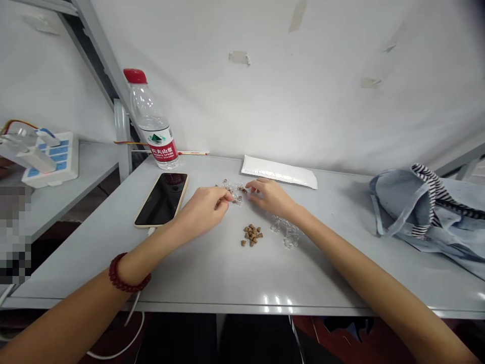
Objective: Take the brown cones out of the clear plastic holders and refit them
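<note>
Close to the middle of the table, a cluster of tiny clear bottles (238,200), some with brown stoppers, lies between my hands. My left hand (206,208) is at the cluster's left side, thumb and fingers pinched together; what they hold is too small and hidden to make out. On the right side, my right hand (271,196) has its fingers bent and apart, fingertips beside a brown-stoppered bottle. Nearer to me is a pile of small brown cork-like stoppers (251,234). Another group of clear tiny bottles (287,232) without visible stoppers lies beneath my right forearm, which partly hides it.
A phone (162,199) with a white cable lies left of my hands. Behind it stands a water bottle (155,126) with a red cap. A flat white packet (279,172) rests by the wall. A denim bag (428,207) sits right; a power strip (55,159) is far left.
</note>
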`<state>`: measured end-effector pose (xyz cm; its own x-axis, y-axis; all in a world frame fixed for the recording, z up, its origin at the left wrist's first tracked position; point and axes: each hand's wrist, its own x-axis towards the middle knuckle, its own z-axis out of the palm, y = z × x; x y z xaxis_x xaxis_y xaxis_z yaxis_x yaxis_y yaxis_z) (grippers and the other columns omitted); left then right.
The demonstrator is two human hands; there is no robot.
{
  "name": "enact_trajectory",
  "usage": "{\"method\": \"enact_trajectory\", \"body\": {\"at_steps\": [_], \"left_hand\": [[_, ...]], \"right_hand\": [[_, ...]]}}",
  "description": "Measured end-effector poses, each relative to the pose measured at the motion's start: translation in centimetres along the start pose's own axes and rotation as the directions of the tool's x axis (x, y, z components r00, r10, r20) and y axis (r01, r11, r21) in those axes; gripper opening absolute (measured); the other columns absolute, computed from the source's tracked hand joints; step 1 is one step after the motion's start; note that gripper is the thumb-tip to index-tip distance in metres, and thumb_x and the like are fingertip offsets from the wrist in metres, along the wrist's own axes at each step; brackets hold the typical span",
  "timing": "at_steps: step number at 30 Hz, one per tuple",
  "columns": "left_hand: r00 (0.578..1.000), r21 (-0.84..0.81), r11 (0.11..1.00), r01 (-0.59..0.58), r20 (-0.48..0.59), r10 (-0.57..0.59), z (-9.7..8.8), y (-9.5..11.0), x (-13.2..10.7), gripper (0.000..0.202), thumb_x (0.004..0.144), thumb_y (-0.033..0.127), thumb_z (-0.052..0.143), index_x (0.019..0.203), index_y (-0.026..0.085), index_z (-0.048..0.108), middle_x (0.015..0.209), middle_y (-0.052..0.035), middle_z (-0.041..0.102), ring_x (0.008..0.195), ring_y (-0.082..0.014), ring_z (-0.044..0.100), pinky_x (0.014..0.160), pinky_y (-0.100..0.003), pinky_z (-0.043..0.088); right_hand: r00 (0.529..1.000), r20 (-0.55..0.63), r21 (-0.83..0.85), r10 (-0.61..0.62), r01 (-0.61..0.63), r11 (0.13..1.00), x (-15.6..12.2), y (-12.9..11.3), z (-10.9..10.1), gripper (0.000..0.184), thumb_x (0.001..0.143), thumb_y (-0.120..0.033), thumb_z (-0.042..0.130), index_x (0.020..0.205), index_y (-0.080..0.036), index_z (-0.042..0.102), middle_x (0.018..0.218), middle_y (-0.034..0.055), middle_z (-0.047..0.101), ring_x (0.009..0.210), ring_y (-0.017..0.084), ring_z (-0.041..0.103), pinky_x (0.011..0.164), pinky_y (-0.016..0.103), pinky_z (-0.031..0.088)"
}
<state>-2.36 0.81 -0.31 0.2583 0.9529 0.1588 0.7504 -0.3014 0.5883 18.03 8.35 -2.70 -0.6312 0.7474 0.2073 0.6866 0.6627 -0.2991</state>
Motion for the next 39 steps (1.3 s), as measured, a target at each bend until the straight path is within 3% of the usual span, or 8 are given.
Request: {"method": "enact_trajectory", "body": {"at_steps": [4, 8, 13, 17, 24, 30, 34, 39], "left_hand": [[0.997, 0.057, 0.998, -0.017, -0.069, 0.02, -0.6, -0.3, 0.1, 0.025, 0.083, 0.02, 0.044, 0.091, 0.014, 0.067, 0.085, -0.0056, 0.071, 0.076, -0.0182, 0.064, 0.071, -0.028, 0.049], [0.999, 0.01, 0.999, -0.036, -0.026, 0.037, -0.2, -0.1, -0.1, 0.027, 0.086, 0.022, 0.044, 0.099, 0.013, 0.066, 0.087, -0.0065, 0.069, 0.078, -0.0184, 0.062, 0.074, -0.029, 0.048], [0.989, -0.16, 0.985, -0.058, 0.122, 0.078, 0.5, 0.5, -0.4, 0.039, 0.092, 0.036, 0.042, 0.124, 0.016, 0.052, 0.087, -0.0039, 0.067, 0.08, -0.0173, 0.062, 0.07, -0.028, 0.047], [0.977, -0.12, 0.991, -0.057, 0.199, 0.081, 0.3, 0.9, -0.4, 0.028, 0.093, 0.033, 0.04, 0.098, 0.017, 0.062, 0.075, -0.0018, 0.064, 0.072, -0.0157, 0.059, 0.064, -0.026, 0.043], [0.976, -0.171, 0.985, 0.012, 0.215, 0.025, 0.3, 1.2, -0.5, 0.026, 0.088, 0.033, 0.046, 0.072, 0.017, 0.056, 0.058, 0.0023, 0.056, 0.052, -0.0106, 0.049, 0.051, -0.022, 0.038], [0.963, -0.364, 0.926, 0.103, 0.27, -0.001, 0.0, 1.0, -0.4, 0.024, 0.084, 0.036, 0.055, 0.072, 0.016, 0.061, 0.062, 0.001, 0.061, 0.059, -0.0115, 0.058, 0.056, -0.021, 0.047], [0.942, -0.431, 0.886, 0.17, 0.334, -0.019, 0.2, 1.0, -0.2, 0.024, 0.083, 0.036, 0.057, 0.071, 0.015, 0.062, 0.061, 0.0011, 0.061, 0.058, -0.0109, 0.058, 0.056, -0.021, 0.048], [0.973, -0.304, 0.945, 0.119, 0.226, -0.05, 0.9, 1.5, -0.5, 0.022, 0.082, 0.035, 0.058, 0.07, 0.017, 0.065, 0.061, 0.0018, 0.062, 0.056, -0.0101, 0.052, 0.051, -0.021, 0.04]], "right_hand": [[0.997, -0.032, 0.007, -0.075, 0.075, 0.997, -1.4, 0.0, -0.2, 0.018, 0.084, -0.013, 0.054, 0.099, -0.013, 0.064, 0.091, 0.0099, 0.063, 0.076, 0.018, 0.061, 0.069, 0.032, 0.048], [0.98, -0.136, 0.018, -0.146, 0.15, 0.989, -3.0, -1.0, -1.1, 0.018, 0.082, -0.014, 0.058, 0.1, -0.016, 0.059, 0.09, 0.0079, 0.063, 0.075, 0.018, 0.062, 0.064, 0.031, 0.051], [0.881, -0.346, -0.001, -0.324, 0.345, 0.939, -4.4, -3.3, -0.6, 0.02, 0.086, -0.009, 0.051, 0.104, -0.017, 0.056, 0.098, 0.01, 0.064, 0.081, 0.017, 0.063, 0.067, 0.032, 0.055], [0.842, -0.357, -0.098, -0.404, 0.397, 0.913, -5.0, -4.4, 0.0, 0.023, 0.086, -0.005, 0.048, 0.106, -0.013, 0.055, 0.099, 0.0136, 0.063, 0.087, 0.018, 0.063, 0.073, 0.031, 0.056], [0.858, -0.322, -0.137, -0.4, 0.375, 0.917, -5.4, -4.3, -0.6, 0.022, 0.088, -0.005, 0.042, 0.098, -0.017, 0.058, 0.095, 0.011, 0.063, 0.076, 0.016, 0.062, 0.063, 0.028, 0.055], [0.893, -0.289, -0.061, -0.345, 0.343, 0.937, -5.7, -4.3, -0.8, 0.02, 0.09, -0.011, 0.044, 0.099, -0.018, 0.061, 0.099, 0.009, 0.062, 0.067, 0.012, 0.059, 0.054, 0.025, 0.051], [0.891, -0.282, -0.068, -0.356, 0.352, 0.934, -5.8, -4.3, -0.9, 0.02, 0.093, -0.015, 0.044, 0.095, -0.017, 0.063, 0.092, 0.0087, 0.063, 0.062, 0.011, 0.055, 0.053, 0.024, 0.049], [0.898, -0.261, -0.048, -0.355, 0.355, 0.933, -5.8, -4.0, -1.0, 0.02, 0.092, -0.016, 0.046, 0.09, -0.015, 0.066, 0.089, 0.0081, 0.062, 0.059, 0.009, 0.052, 0.052, 0.023, 0.047]]}}
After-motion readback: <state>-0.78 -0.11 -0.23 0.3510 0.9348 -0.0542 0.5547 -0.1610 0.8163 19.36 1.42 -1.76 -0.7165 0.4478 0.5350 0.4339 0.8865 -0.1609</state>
